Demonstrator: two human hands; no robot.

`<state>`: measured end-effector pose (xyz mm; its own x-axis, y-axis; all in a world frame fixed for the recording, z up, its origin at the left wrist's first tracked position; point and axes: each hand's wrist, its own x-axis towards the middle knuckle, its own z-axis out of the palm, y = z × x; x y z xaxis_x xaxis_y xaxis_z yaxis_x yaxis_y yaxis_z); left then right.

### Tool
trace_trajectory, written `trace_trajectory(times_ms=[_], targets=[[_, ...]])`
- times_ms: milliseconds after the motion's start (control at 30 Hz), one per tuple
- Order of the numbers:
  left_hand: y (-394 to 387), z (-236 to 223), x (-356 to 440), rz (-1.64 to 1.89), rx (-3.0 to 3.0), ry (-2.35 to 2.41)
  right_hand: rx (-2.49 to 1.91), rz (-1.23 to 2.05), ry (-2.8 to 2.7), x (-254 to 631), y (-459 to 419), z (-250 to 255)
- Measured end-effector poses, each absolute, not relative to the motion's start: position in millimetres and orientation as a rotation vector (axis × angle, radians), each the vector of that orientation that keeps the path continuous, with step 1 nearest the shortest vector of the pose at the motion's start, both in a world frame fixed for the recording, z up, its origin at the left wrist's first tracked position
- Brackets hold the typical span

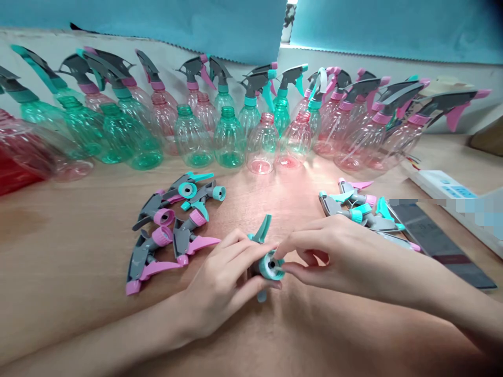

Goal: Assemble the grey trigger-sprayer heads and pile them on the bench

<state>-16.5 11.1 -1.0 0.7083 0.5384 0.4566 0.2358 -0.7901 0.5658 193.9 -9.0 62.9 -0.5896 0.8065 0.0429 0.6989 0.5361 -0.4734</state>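
Note:
Near the table's front, my left hand [220,283] is closed around a grey and teal trigger spray head [260,230], its collar turned toward my right side. Inside the teal collar [280,275] a white ring surrounds a dark hole. My right hand [326,251] has its thumb and index finger bent in a pinch at the collar's opening; whatever small thing they grip cannot be made out. Left of my hands lies a group of loose spray heads [147,256] with pink or teal collars. More spray heads [349,214] lie beyond my right hand.
Along the back stand green bottles [230,139] and pink bottles [261,146], some open-necked, others topped with spray heads. On the right are a dark flat panel [444,246] and a white power strip [440,188]. A red object [15,167] sits at the left edge.

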Motion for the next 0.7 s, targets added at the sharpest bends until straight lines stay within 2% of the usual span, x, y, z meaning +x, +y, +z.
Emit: trace_trajectory(times_ms=[300,433,567,700], targets=[[11.6,-2.8,-16.9,0.9,2.448,0.635,-1.151,0.486,-2.265,183.1,-13.5,42.0],[11.2,-3.1,-15.7,0.941,2.421,0.729,-1.269,0.521,-2.132,177.1,-14.9,37.2],[10.3,-0.8,-13.5,0.955,2.408,0.76,-1.414,0.531,-2.204,181.8,-14.6,42.6],[5.1,1.1,-13.1,0.994,2.406,0.789,-1.332,0.481,-2.317,188.9,-18.3,47.7]])
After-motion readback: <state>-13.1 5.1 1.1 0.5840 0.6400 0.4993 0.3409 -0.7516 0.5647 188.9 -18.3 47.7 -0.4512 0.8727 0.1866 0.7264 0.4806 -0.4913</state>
